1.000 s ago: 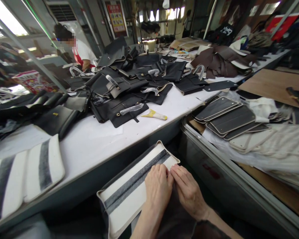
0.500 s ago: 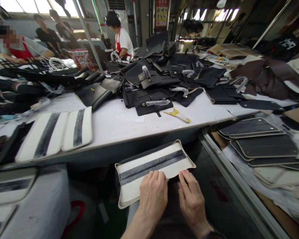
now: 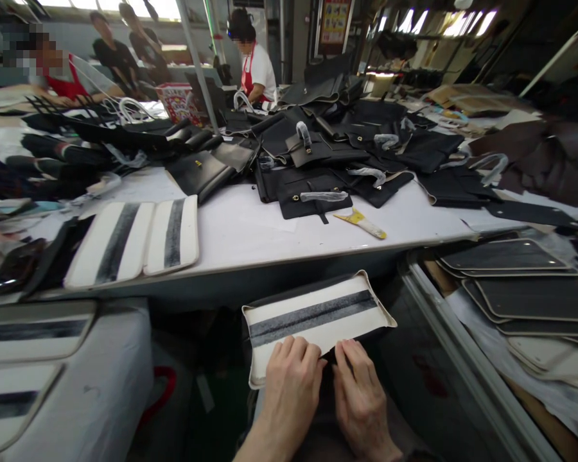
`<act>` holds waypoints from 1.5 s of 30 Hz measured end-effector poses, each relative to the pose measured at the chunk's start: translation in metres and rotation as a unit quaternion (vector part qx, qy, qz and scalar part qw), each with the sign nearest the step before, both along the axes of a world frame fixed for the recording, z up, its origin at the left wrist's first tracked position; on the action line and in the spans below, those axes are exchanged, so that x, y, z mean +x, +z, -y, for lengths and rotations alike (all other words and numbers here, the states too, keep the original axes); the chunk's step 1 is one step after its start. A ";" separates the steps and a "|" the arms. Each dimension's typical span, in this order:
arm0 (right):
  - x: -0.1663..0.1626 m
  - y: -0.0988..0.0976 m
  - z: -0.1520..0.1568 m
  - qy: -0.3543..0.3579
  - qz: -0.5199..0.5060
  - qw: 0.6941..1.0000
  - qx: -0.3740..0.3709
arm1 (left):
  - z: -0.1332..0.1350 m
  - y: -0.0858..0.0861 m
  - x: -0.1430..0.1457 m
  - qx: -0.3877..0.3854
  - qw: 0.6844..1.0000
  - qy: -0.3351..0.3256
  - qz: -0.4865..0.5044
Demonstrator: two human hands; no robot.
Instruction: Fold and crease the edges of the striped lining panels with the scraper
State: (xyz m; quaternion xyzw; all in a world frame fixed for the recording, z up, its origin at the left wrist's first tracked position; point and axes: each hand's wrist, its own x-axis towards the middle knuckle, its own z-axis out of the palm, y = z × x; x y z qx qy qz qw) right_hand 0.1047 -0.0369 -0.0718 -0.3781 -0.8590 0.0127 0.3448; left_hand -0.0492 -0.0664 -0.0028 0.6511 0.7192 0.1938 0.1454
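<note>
A black bag piece with a white base panel (image 3: 313, 324) and a dark grey stripe rests over my lap, base facing up. My left hand (image 3: 291, 378) is closed on its near edge, thumb toward the right and fingers curled over the white side. Close beside it, my right hand (image 3: 361, 385) pinches the same near edge with its fingertips. The panel's pale rim stands up at the corners. The palms and whatever lies under the fingertips are hidden.
Black bags with plastic-wrapped handles (image 3: 322, 196) heap on the white table (image 3: 226, 237). A yellow-handled tool (image 3: 361, 222) lies near its edge. Striped white panels (image 3: 171, 237) sit at left, dark panels (image 3: 534, 295) at right. Co-workers (image 3: 257, 67) are behind the table.
My right hand has slid left along the near edge, closer to my left hand. The view has shifted, so the scene sits further right. Both hands keep their hold.
</note>
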 end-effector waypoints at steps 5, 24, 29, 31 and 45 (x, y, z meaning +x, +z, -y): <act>-0.008 0.003 0.006 0.009 0.001 1.000 -0.007 | 0.014 -0.002 -0.012 -0.009 1.000 0.022 -0.001; -0.027 0.011 0.020 0.077 0.013 0.997 -0.003 | 0.040 -0.003 -0.043 0.111 0.990 0.090 0.005; -0.034 0.008 0.026 0.107 0.021 0.994 -0.009 | 0.051 -0.007 -0.055 0.140 0.984 0.110 0.006; -0.038 0.008 0.028 0.123 0.023 0.992 -0.011 | 0.057 -0.012 -0.060 0.136 0.984 0.118 -0.004; -0.050 0.007 0.028 0.176 0.076 0.982 0.008 | 0.069 -0.031 -0.051 0.148 0.967 0.193 0.076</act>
